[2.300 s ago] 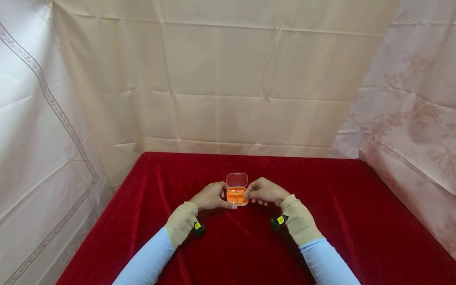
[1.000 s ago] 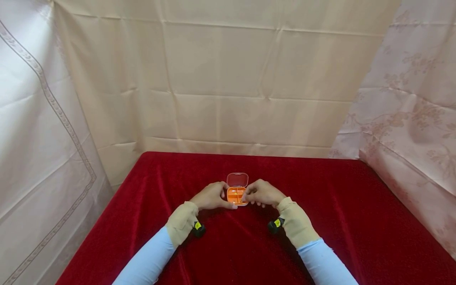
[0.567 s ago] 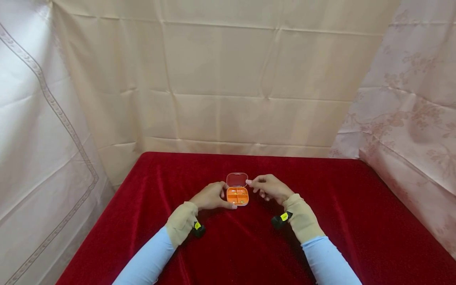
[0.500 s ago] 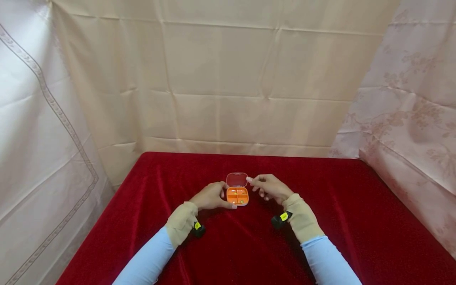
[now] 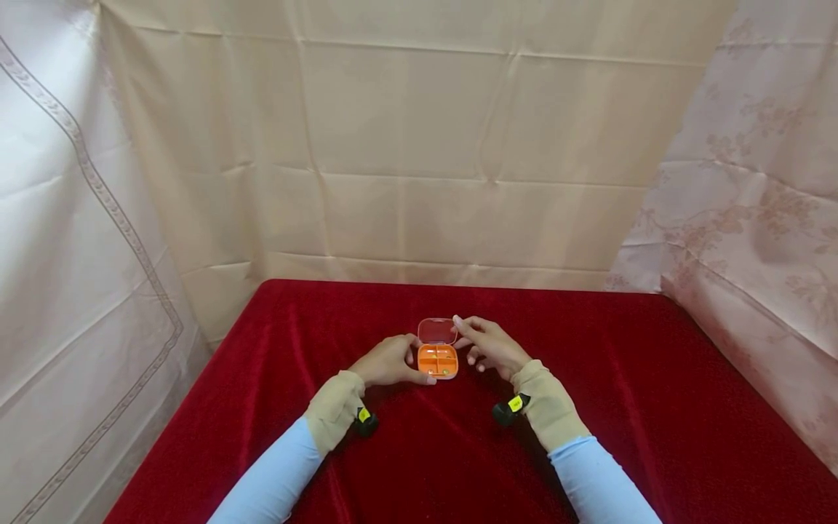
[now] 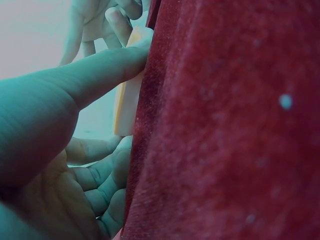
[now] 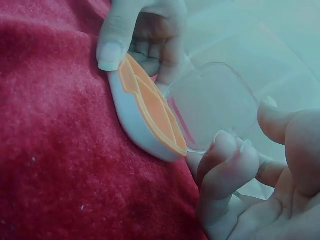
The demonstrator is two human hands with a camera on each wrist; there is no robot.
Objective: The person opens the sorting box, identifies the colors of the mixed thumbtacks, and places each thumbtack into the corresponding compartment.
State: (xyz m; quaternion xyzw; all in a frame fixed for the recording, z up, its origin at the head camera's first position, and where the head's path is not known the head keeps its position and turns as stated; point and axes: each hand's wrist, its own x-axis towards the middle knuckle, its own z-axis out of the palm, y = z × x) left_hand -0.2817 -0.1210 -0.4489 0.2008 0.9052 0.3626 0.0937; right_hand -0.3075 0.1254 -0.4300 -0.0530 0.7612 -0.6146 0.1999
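Note:
An orange pill box [image 5: 437, 361] with several compartments sits on the table, its clear lid [image 5: 438, 331] standing up at the back. Small green and pale bits lie in some compartments, too small to name. My left hand [image 5: 388, 361] grips the box from the left, thumb along the front and fingers behind; the left wrist view shows the thumb against its white side [image 6: 131, 102]. At the lid's right edge is my right hand [image 5: 492, 345]. In the right wrist view its thumb [image 7: 275, 122] meets the lid's corner, apart from the other fingers, which are bent below it.
Dark red velvet [image 5: 556, 407] covers the table. A beige cloth [image 5: 419, 145] hangs behind it, with a white curtain [image 5: 59, 218] on the left and a flowered one [image 5: 753, 182] on the right. Black cameras are strapped to both wrists.
My right hand has come out of the box's right compartments and moved up to the lid's right edge, thumb rising to its top corner. A green bit shows front right. My left hand stays put.

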